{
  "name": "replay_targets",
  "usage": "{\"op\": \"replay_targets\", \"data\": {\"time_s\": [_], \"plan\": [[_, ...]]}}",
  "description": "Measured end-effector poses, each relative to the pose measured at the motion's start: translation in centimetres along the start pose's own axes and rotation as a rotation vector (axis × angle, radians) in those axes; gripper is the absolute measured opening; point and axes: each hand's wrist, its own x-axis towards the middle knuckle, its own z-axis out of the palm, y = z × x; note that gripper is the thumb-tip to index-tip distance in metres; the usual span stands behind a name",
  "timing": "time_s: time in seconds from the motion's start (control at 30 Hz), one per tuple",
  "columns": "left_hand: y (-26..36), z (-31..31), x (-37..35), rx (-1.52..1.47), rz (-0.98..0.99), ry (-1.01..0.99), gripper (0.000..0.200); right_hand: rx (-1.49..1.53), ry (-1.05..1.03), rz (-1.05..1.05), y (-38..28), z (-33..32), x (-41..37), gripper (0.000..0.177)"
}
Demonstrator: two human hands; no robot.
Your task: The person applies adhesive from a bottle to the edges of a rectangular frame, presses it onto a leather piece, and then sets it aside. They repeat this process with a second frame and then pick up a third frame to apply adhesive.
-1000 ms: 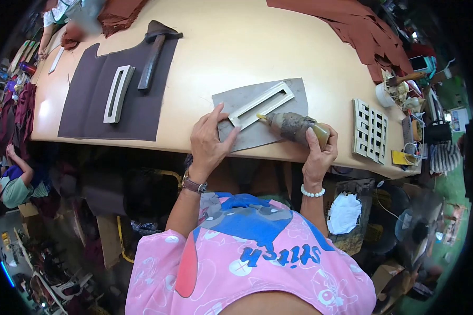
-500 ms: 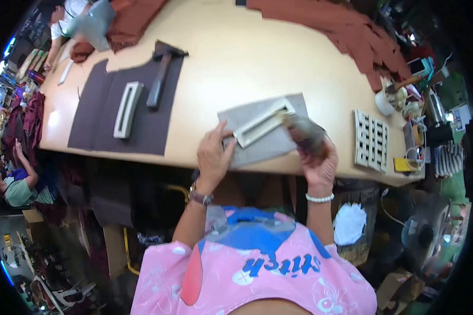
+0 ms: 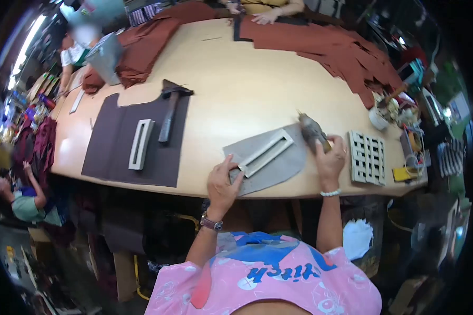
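My left hand (image 3: 223, 184) pinches the lower-left end of a long, pale slotted frame (image 3: 268, 152) between thumb and fingers. The frame lies aslant on a grey piece of material (image 3: 291, 166) near the table's front edge. In my right hand (image 3: 331, 160) is a brownish, dirty-looking bottle (image 3: 311, 130) with a narrow, pointed tip. The bottle leans up and to the left, just right of the frame's upper end and apart from it. A similar slotted frame (image 3: 141, 144) rests on dark material (image 3: 110, 152) to the left, beside a hammer (image 3: 169, 113).
A pale lattice block (image 3: 367, 157) sits right of my right hand. Reddish-brown pieces (image 3: 320, 39) spread along the far side, where another person's hand (image 3: 267, 17) rests. A white pot (image 3: 378, 119) and a tool box (image 3: 412, 142) stand at the right edge. Other people are at the left.
The bottle has moved right, off the frame's upper end. My left hand keeps its place at the frame. The view has shifted, bringing a person's hands at the far side into sight.
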Motion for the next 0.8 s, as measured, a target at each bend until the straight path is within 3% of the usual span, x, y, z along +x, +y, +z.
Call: {"op": "replay_targets", "data": {"time_s": [0.03,0.1,0.2,0.4,0.63,0.8], "plan": [[0.0,-0.1,0.0,0.006,-0.001,-0.014,0.053,-0.075,0.074,-0.149,-0.9,-0.4,-0.1,0.028],[0.1,-0.2,0.1,0.002,-0.006,-0.032,0.054,0.112,0.059,-0.264,-3.1,-0.4,-0.3,0.027],[0.1,-0.1,0.1,-0.002,0.032,-0.003,0.051,0.307,-0.16,-0.241,-4.6,1.8,-1.3,0.027],[0.1,0.0,0.1,0.024,0.043,-0.004,0.053,-0.107,-0.474,-0.166,-5.6,4.3,-1.0,0.029],[-0.4,0.3,-0.2,-0.037,0.002,-0.022,0.055,0.008,-0.156,-0.266,-6.2,2.8,-0.9,0.022],[-0.2,0.1,-0.3,-0.029,-0.049,-0.056,0.055,0.234,-0.296,-0.142,-5.6,0.7,0.9,0.015]]}}
